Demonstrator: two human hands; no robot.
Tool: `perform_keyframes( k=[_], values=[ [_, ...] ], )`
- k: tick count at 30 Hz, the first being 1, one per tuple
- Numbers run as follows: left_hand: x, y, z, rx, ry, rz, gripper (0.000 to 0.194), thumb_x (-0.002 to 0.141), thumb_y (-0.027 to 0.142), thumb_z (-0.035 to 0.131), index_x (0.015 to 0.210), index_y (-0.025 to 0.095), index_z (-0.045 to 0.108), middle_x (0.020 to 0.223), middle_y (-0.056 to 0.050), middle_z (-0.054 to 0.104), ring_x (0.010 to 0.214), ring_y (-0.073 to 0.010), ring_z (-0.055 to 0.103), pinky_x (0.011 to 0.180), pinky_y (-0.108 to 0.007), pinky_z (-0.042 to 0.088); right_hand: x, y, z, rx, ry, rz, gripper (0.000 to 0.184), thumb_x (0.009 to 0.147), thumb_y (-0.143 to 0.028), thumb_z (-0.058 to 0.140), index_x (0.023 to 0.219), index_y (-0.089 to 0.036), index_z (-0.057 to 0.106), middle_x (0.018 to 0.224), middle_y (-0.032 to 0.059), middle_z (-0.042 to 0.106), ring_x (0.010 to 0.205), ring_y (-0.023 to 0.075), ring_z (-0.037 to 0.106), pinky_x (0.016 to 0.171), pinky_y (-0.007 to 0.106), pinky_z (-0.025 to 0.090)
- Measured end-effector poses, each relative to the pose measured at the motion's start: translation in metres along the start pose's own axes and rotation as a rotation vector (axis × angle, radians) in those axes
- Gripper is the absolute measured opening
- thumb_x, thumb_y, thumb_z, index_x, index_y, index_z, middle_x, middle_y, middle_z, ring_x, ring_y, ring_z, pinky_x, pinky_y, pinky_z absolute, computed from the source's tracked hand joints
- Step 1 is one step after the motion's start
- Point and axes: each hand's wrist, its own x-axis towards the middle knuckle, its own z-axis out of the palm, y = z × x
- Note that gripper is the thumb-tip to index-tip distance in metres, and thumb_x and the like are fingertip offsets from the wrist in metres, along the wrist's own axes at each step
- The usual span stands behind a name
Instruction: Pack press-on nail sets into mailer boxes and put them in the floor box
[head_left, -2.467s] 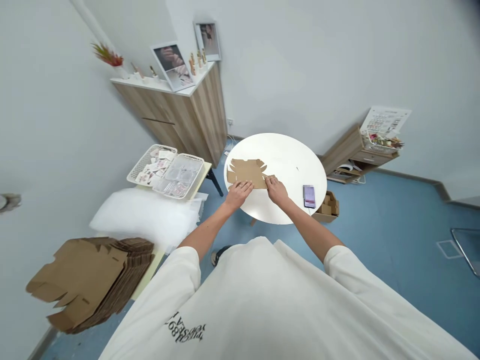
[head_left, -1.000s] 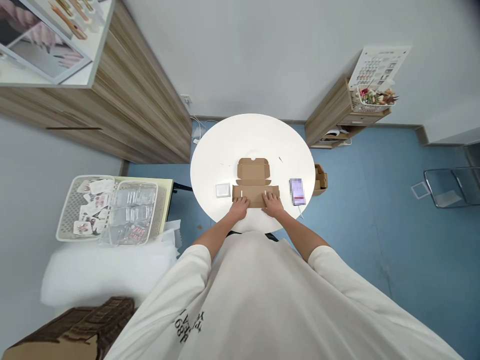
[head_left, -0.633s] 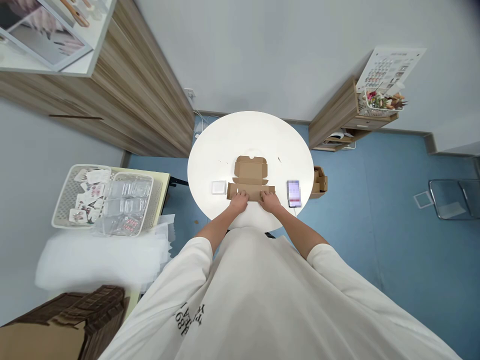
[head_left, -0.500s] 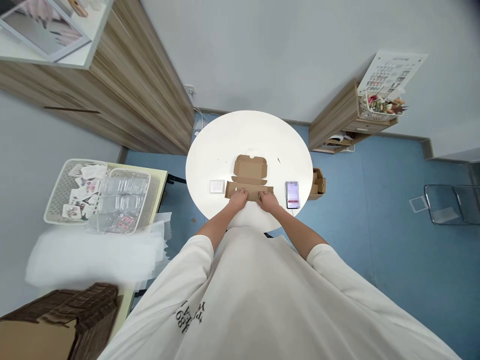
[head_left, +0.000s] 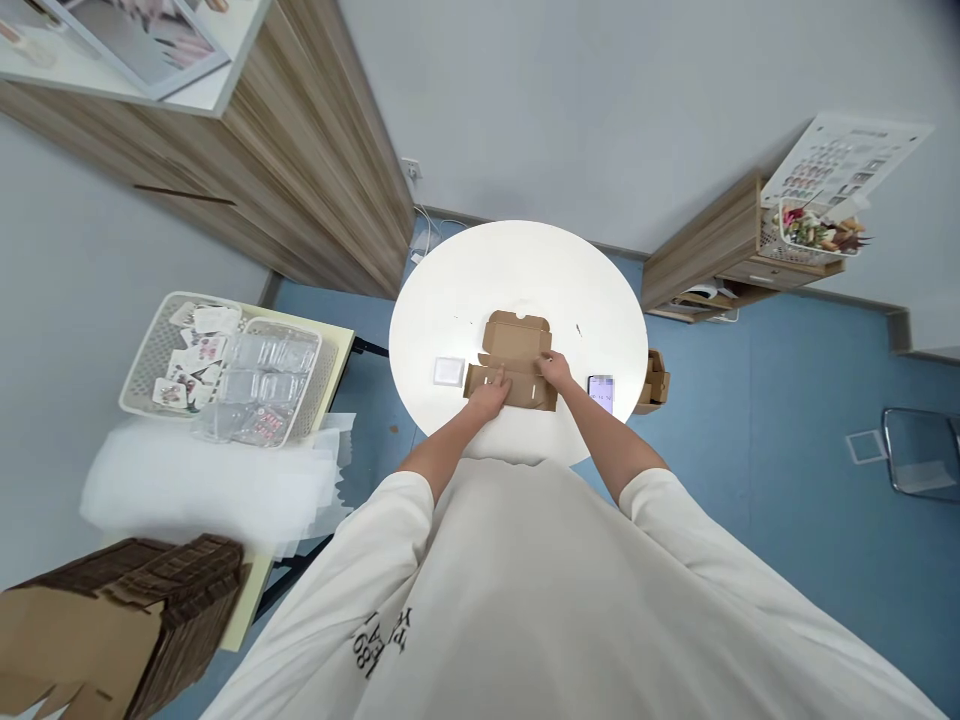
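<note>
An unfolded brown cardboard box [head_left: 517, 342] lies on the white round table, its lid panel pointing away from me. My left hand [head_left: 490, 394] is closed on the box's near panel at the left, fingers pressed against the cardboard. At the right side, my right hand [head_left: 556, 371] has its fingers bent together on a side flap near the fold; the fingertips are partly hidden. Small pale slots show in the near panel. Left of the box sits a flat white-edged clear case [head_left: 448, 371]. A phone [head_left: 601, 392] with a lit screen lies to the right, partly behind my forearm.
The round table [head_left: 517, 260] has small dark specks. On the left side table stand white baskets [head_left: 142, 385] with cards and clear plastic cases, white sheets [head_left: 210, 490], and stacked flat cardboard [head_left: 180, 610]. An open carton [head_left: 654, 382] is on the floor, right of the table.
My right hand has moved from the box's near panel up and outward to its right flap. My left hand stays on the near panel. The view has shifted slightly left.
</note>
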Motion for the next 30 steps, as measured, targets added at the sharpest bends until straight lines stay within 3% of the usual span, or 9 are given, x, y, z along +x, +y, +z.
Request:
perform_keyframes(
  k=[3,8,13,16,20,23,25,27,30],
  values=[
    [-0.001,-0.001,-0.002,-0.022,0.0,0.015,0.07,0.09,0.018,0.064,0.153,0.028,0.037,0.171,-0.015,-0.013,0.123,-0.0383,0.062,0.092,-0.052,0.057,0.0,0.005,0.001,0.183,0.014,0.065,0.041,0.09,-0.037,0.048,0.119,-0.018,0.07,0.108,0.0094,0.074,0.098,0.0219,0.066,0.089,0.034,0.053],
    [0.0,-0.001,-0.004,-0.004,0.032,0.035,0.075,0.087,0.018,0.066,0.154,0.027,0.034,0.169,-0.017,-0.019,0.122,-0.0401,0.063,0.091,-0.053,0.057,-0.006,0.013,0.0,0.265,0.099,0.155,0.038,0.091,-0.039,0.041,0.094,-0.019,0.073,0.093,0.0056,0.074,0.087,0.0199,0.065,0.081,0.03,0.052],
    [0.001,-0.003,-0.003,0.047,0.015,0.033,0.065,0.086,0.015,0.066,0.146,0.024,0.042,0.17,-0.017,-0.017,0.114,-0.0365,0.067,0.085,-0.05,0.06,-0.012,0.021,-0.002,0.303,0.069,0.174,0.038,0.091,-0.036,0.042,0.102,-0.017,0.073,0.103,0.0074,0.075,0.094,0.0205,0.066,0.083,0.029,0.051],
    [0.001,-0.004,-0.002,0.059,0.005,0.044,0.051,0.087,0.015,0.065,0.135,0.023,0.048,0.171,-0.016,-0.013,0.11,-0.0332,0.068,0.083,-0.049,0.06,-0.02,0.015,-0.004,0.19,0.037,0.137,0.042,0.096,-0.033,0.036,0.111,-0.016,0.071,0.111,0.0092,0.073,0.101,0.0223,0.065,0.087,0.032,0.051],
    [-0.002,-0.005,0.0,0.055,0.016,0.043,0.04,0.09,0.017,0.063,0.128,0.022,0.051,0.172,-0.016,-0.008,0.108,-0.0313,0.068,0.085,-0.049,0.059,-0.042,-0.005,0.003,-0.185,0.157,0.011,0.041,0.101,-0.033,0.034,0.125,-0.019,0.064,0.132,0.0139,0.063,0.122,0.0288,0.055,0.103,0.041,0.043],
    [-0.003,-0.005,0.001,0.065,0.033,0.039,0.038,0.09,0.017,0.061,0.127,0.021,0.052,0.172,-0.016,-0.004,0.106,-0.031,0.069,0.085,-0.049,0.059,-0.06,-0.018,0.017,-0.293,-0.083,-0.129,0.049,0.101,-0.035,0.043,0.147,-0.02,0.046,0.13,0.013,0.065,0.12,0.0278,0.058,0.1,0.037,0.044],
    [-0.003,-0.006,0.002,0.068,0.037,0.042,0.036,0.09,0.017,0.061,0.126,0.021,0.053,0.172,-0.016,-0.002,0.105,-0.031,0.069,0.084,-0.048,0.059,-0.069,-0.021,0.028,-0.357,-0.226,-0.174,0.075,0.095,-0.038,0.057,0.16,-0.016,0.026,0.137,0.0155,0.061,0.126,0.0296,0.054,0.099,0.035,0.044],
    [-0.003,-0.006,0.001,0.068,0.037,0.046,0.035,0.09,0.016,0.061,0.125,0.02,0.053,0.172,-0.016,0.0,0.104,-0.0305,0.069,0.083,-0.047,0.059,-0.075,-0.02,0.038,-0.413,-0.277,-0.171,0.092,0.091,-0.038,0.065,0.163,-0.013,0.013,0.145,0.019,0.055,0.132,0.0317,0.05,0.099,0.035,0.044],
    [-0.005,-0.005,0.001,0.063,0.039,0.045,0.036,0.089,0.012,0.06,0.124,0.02,0.053,0.172,-0.015,0.0,0.105,-0.0284,0.068,0.084,-0.045,0.059,-0.076,-0.015,0.045,-0.452,-0.293,-0.128,0.098,0.091,-0.034,0.065,0.165,-0.012,0.003,0.148,0.0214,0.052,0.131,0.0318,0.052,0.096,0.035,0.045]
  ],
)
